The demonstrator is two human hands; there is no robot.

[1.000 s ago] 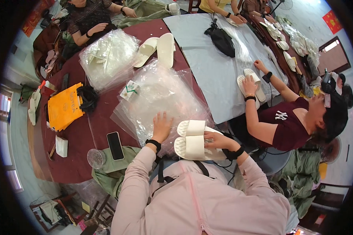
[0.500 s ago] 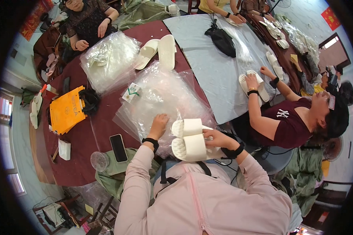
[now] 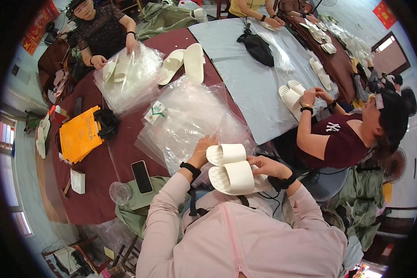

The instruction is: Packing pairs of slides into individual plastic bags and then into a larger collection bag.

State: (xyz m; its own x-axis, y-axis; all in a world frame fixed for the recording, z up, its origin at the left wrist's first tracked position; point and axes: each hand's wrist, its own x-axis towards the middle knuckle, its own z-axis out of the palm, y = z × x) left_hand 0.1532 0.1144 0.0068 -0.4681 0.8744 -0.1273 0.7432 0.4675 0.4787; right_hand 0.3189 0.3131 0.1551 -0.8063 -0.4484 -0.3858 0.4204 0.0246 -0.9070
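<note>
A pair of white slippers (image 3: 240, 179), overlapping one above the other, is held at its right side by my right hand (image 3: 265, 166). My right thumb and fingers close on the slippers near their straps. My left hand (image 3: 204, 151) is by the left end of the pair, over the near edge of a stack of clear plastic bags (image 3: 185, 121). Its fingers reach forward, loosely apart, with nothing seen in them; the slippers partly cover that hand. A white card with a green mark (image 3: 155, 112) lies on the bags' left side.
Left of me are a phone (image 3: 142, 177), a clear plastic cup (image 3: 120, 192) and orange bags (image 3: 80, 135). Another slipper pair (image 3: 194, 64) lies beyond the bags. A co-worker at far left handles bagged slippers (image 3: 121, 70); one at right works beside white slippers (image 3: 292, 99).
My left hand has moved right, from the bags to beside the slippers. The slippers in my right hand have shifted slightly right. The right co-worker's hands have come off their slippers.
</note>
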